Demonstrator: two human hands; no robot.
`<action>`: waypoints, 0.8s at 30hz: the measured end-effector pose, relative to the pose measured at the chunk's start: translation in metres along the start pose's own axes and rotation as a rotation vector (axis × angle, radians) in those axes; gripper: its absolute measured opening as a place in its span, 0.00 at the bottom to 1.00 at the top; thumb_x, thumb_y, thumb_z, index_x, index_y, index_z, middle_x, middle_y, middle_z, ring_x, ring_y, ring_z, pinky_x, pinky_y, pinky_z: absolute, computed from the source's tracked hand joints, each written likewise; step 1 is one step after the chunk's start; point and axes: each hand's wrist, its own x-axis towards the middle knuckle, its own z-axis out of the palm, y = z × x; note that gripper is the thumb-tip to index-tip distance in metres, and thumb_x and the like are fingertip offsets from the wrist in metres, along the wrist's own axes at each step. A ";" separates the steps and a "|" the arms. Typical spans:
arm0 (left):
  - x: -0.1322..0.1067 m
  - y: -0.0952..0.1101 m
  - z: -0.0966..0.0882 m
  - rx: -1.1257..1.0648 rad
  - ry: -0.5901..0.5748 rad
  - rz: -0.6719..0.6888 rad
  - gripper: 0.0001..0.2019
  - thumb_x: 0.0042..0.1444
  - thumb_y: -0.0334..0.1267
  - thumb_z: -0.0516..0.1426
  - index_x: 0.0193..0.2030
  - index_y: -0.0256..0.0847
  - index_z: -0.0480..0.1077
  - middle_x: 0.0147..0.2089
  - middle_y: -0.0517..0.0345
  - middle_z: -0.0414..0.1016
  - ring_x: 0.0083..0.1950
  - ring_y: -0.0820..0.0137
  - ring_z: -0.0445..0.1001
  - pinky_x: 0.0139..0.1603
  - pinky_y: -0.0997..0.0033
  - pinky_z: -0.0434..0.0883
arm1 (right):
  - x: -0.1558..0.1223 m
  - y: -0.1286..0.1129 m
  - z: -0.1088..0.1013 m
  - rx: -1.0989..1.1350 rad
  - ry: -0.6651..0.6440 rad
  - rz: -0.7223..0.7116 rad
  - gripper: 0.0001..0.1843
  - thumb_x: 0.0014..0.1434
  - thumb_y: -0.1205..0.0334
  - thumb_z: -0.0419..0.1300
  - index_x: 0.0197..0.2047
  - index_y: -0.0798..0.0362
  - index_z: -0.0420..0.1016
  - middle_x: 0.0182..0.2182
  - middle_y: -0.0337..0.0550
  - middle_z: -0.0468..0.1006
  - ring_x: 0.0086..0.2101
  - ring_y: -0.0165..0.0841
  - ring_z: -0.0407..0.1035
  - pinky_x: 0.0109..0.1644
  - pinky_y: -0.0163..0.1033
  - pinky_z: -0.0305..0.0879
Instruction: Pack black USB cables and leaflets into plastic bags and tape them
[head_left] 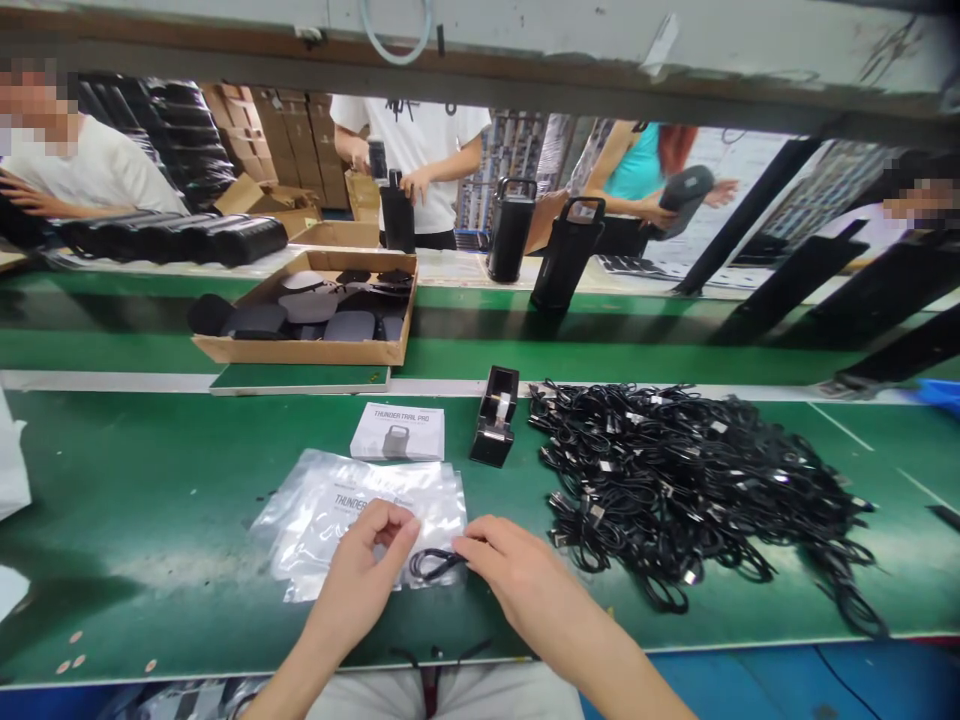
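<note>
Pinching a small coiled cable (433, 565) at one side, the right hand (517, 580) has thumb and forefinger closed on it, low in the middle of the green table (150, 520). The left hand (367, 565) is just beside it, at 9 o'clock from the coil. Its fingertips are pressed together on the near edge of the top plastic bag (315, 530); whether it also touches the cable I cannot tell. The cable lies at the 5 o'clock corner of this bag.

I judge the cable to be light and soft, a loose loop that can spring open. A hold across the bundled turns therefore seems safer than a hold at one free end. The bag looks thin and slippery, and its open edge is the best place to take it.

At 12 o'clock from the hands lies a white booklet (397, 432), and at 1 o'clock stands a black tape dispenser (495, 415). A big pile of black cables (690, 480) spreads at 2 o'clock. Further away, at 11 o'clock, a cardboard box (300, 350) holds dark parts. Other persons work on the far side, with tall black speakers (510, 230) near them.
</note>
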 end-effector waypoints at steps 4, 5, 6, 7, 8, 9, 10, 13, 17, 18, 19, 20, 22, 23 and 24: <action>-0.003 0.002 0.003 0.041 -0.031 0.015 0.13 0.56 0.47 0.49 0.30 0.39 0.63 0.31 0.58 0.63 0.34 0.71 0.62 0.38 0.70 0.61 | 0.001 0.004 0.012 0.042 0.171 0.049 0.10 0.58 0.72 0.50 0.41 0.55 0.68 0.38 0.45 0.70 0.38 0.33 0.65 0.43 0.38 0.63; -0.005 0.003 0.004 0.054 -0.041 0.018 0.13 0.57 0.47 0.49 0.30 0.39 0.63 0.32 0.58 0.63 0.35 0.71 0.62 0.39 0.70 0.61 | 0.003 0.005 0.016 0.077 0.224 0.084 0.09 0.58 0.72 0.50 0.40 0.55 0.68 0.37 0.44 0.71 0.38 0.33 0.65 0.42 0.38 0.63; -0.006 0.004 0.005 0.068 -0.048 0.025 0.13 0.57 0.46 0.49 0.30 0.39 0.63 0.32 0.58 0.63 0.35 0.71 0.62 0.39 0.70 0.61 | 0.006 0.005 0.019 0.127 0.276 0.113 0.08 0.57 0.71 0.51 0.39 0.55 0.68 0.36 0.44 0.71 0.37 0.32 0.65 0.41 0.37 0.63; -0.007 0.006 0.006 0.080 -0.053 0.031 0.12 0.57 0.46 0.49 0.31 0.39 0.64 0.32 0.58 0.63 0.35 0.71 0.62 0.39 0.70 0.60 | 0.008 0.004 0.022 0.187 0.322 0.136 0.07 0.57 0.71 0.52 0.38 0.55 0.68 0.35 0.43 0.71 0.36 0.31 0.65 0.40 0.36 0.63; -0.008 0.007 0.006 0.086 -0.053 0.036 0.12 0.57 0.46 0.49 0.31 0.39 0.64 0.33 0.58 0.63 0.35 0.71 0.62 0.39 0.70 0.60 | 0.011 0.002 0.024 0.247 0.362 0.155 0.06 0.56 0.71 0.53 0.37 0.55 0.68 0.35 0.42 0.71 0.35 0.30 0.65 0.39 0.34 0.63; -0.008 0.008 0.006 0.083 -0.046 0.043 0.12 0.57 0.46 0.49 0.31 0.39 0.64 0.33 0.58 0.62 0.35 0.71 0.62 0.39 0.70 0.60 | 0.013 0.000 0.025 0.298 0.395 0.170 0.05 0.56 0.70 0.53 0.36 0.54 0.69 0.34 0.42 0.71 0.34 0.29 0.65 0.38 0.33 0.63; -0.008 0.009 0.004 0.073 -0.034 0.050 0.12 0.57 0.46 0.49 0.31 0.39 0.64 0.33 0.58 0.62 0.35 0.71 0.62 0.39 0.71 0.61 | 0.014 -0.002 0.026 0.336 0.423 0.183 0.04 0.56 0.70 0.54 0.35 0.54 0.69 0.34 0.41 0.71 0.33 0.28 0.65 0.36 0.33 0.62; -0.006 0.010 -0.002 0.016 0.015 0.058 0.13 0.57 0.46 0.49 0.30 0.38 0.63 0.33 0.57 0.63 0.35 0.71 0.63 0.38 0.71 0.61 | 0.014 -0.009 0.019 0.406 0.470 0.191 0.04 0.56 0.68 0.54 0.35 0.54 0.69 0.34 0.41 0.71 0.30 0.27 0.64 0.34 0.32 0.62; -0.002 0.006 -0.008 -0.018 0.009 0.036 0.14 0.56 0.47 0.49 0.30 0.38 0.64 0.32 0.56 0.64 0.35 0.70 0.64 0.38 0.71 0.62 | 0.010 -0.008 0.007 0.490 0.454 0.202 0.05 0.56 0.68 0.54 0.36 0.53 0.69 0.36 0.41 0.72 0.34 0.27 0.66 0.36 0.30 0.62; -0.001 0.005 -0.007 -0.017 0.001 0.030 0.14 0.56 0.47 0.49 0.30 0.38 0.64 0.33 0.56 0.64 0.36 0.70 0.64 0.38 0.71 0.62 | 0.010 -0.006 0.006 0.495 0.423 0.217 0.05 0.56 0.67 0.54 0.36 0.53 0.69 0.36 0.40 0.72 0.34 0.27 0.66 0.36 0.30 0.62; -0.001 0.004 -0.006 -0.016 -0.004 0.023 0.14 0.56 0.47 0.50 0.30 0.38 0.64 0.33 0.56 0.64 0.36 0.70 0.64 0.38 0.71 0.62 | 0.010 -0.004 0.006 0.483 0.377 0.237 0.04 0.56 0.67 0.54 0.35 0.53 0.69 0.35 0.40 0.72 0.33 0.27 0.66 0.36 0.31 0.62; -0.001 0.003 -0.005 -0.016 -0.007 0.014 0.14 0.56 0.47 0.50 0.31 0.38 0.64 0.33 0.56 0.64 0.35 0.70 0.64 0.38 0.71 0.62 | 0.010 -0.001 0.006 0.456 0.327 0.260 0.05 0.56 0.67 0.54 0.34 0.53 0.70 0.34 0.39 0.72 0.32 0.27 0.65 0.36 0.32 0.62; -0.002 0.002 -0.002 -0.018 -0.010 -0.010 0.14 0.56 0.48 0.50 0.31 0.38 0.64 0.32 0.56 0.64 0.35 0.70 0.64 0.37 0.71 0.63 | 0.010 0.003 0.007 0.398 0.251 0.325 0.06 0.56 0.67 0.52 0.34 0.52 0.70 0.32 0.40 0.71 0.33 0.29 0.65 0.38 0.34 0.61; -0.003 0.001 -0.001 -0.018 -0.016 -0.021 0.14 0.56 0.48 0.50 0.31 0.38 0.64 0.32 0.56 0.64 0.34 0.70 0.64 0.37 0.71 0.63 | 0.010 0.005 0.007 0.394 0.234 0.369 0.07 0.57 0.66 0.51 0.35 0.52 0.70 0.32 0.40 0.71 0.33 0.30 0.65 0.38 0.35 0.61; -0.003 0.000 0.000 -0.016 -0.020 -0.032 0.14 0.56 0.48 0.49 0.32 0.38 0.64 0.32 0.56 0.64 0.33 0.71 0.64 0.36 0.71 0.63 | 0.010 0.007 0.007 0.420 0.225 0.420 0.09 0.58 0.64 0.50 0.37 0.52 0.70 0.32 0.41 0.71 0.32 0.30 0.65 0.37 0.35 0.61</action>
